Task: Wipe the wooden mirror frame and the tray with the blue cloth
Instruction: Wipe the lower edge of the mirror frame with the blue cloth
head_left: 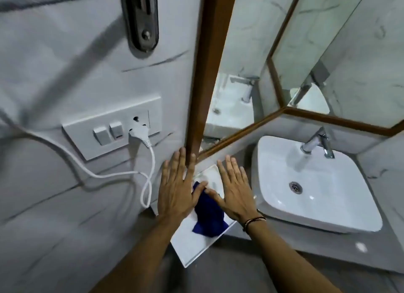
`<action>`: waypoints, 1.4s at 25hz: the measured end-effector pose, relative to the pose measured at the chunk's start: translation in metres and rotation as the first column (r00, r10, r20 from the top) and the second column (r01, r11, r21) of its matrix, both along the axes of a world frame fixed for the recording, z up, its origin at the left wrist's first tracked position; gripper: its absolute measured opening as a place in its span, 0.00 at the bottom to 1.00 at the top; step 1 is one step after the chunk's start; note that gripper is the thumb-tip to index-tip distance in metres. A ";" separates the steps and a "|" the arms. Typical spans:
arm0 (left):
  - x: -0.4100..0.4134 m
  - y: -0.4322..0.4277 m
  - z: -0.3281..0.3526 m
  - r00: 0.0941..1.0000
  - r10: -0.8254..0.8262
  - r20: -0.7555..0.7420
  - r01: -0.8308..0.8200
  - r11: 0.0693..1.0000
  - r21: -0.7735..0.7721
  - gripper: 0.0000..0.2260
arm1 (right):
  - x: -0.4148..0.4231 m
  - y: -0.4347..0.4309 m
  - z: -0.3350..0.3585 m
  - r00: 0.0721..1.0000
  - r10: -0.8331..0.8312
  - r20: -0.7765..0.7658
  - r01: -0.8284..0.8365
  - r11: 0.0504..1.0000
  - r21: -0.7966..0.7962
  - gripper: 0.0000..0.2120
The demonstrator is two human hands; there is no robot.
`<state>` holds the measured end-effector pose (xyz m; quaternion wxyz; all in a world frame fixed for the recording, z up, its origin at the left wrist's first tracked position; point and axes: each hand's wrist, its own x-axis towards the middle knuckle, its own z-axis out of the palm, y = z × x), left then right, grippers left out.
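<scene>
Both arms reach forward, left hand (177, 190) and right hand (235, 190) flat, fingers spread, palms down.

My left hand (177, 186) and right hand (235, 188) are spread flat, fingers extended, palms down, above the white tray (192, 246). The blue cloth (208, 214) lies crumpled on the tray between and below both hands, my thumbs nearly meeting over its upper end. The wooden mirror frame (206, 74) rises just beyond my left fingertips. The sink (314, 183) lies right of my right hand; the switch plate (113, 126) and white cord (144, 179) lie left of my left.
</scene>
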<state>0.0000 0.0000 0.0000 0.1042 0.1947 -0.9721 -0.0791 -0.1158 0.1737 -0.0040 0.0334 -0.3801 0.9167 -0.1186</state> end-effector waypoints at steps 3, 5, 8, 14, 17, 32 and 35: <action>0.019 0.004 -0.084 0.995 0.008 0.096 -0.007 1.000 -0.008 0.42 | 0.021 0.010 -0.082 0.987 0.043 0.154 -0.078 0.969 0.235 0.48; 0.034 0.009 -0.136 0.991 -0.004 0.133 0.001 1.000 0.022 0.42 | 0.031 0.013 -0.131 0.980 0.058 0.190 -0.108 0.958 0.265 0.47; 0.038 0.011 -0.197 0.979 -0.016 0.204 0.005 0.999 0.054 0.44 | 0.020 0.001 -0.177 0.980 0.084 0.182 -0.139 0.940 0.312 0.43; 0.041 0.015 -0.239 0.989 -0.005 0.150 0.010 0.999 -0.031 0.41 | 0.020 -0.011 -0.206 0.998 0.057 -0.026 -0.047 0.958 0.283 0.31; 0.036 0.018 -0.228 0.994 -0.004 0.113 0.013 0.996 -0.084 0.40 | 0.024 -0.012 -0.204 0.995 0.059 -0.080 -0.035 0.963 0.266 0.36; -0.075 -0.018 0.014 0.862 -0.097 -0.498 -0.104 0.927 -0.361 0.34 | -0.015 -0.027 -0.036 0.887 -0.242 -0.393 0.022 0.872 -0.489 0.21; -0.087 -0.028 0.093 0.827 -0.140 -0.544 -0.119 0.903 -0.413 0.32 | -0.030 -0.034 0.026 0.861 -0.242 -0.448 -0.050 0.836 -0.546 0.22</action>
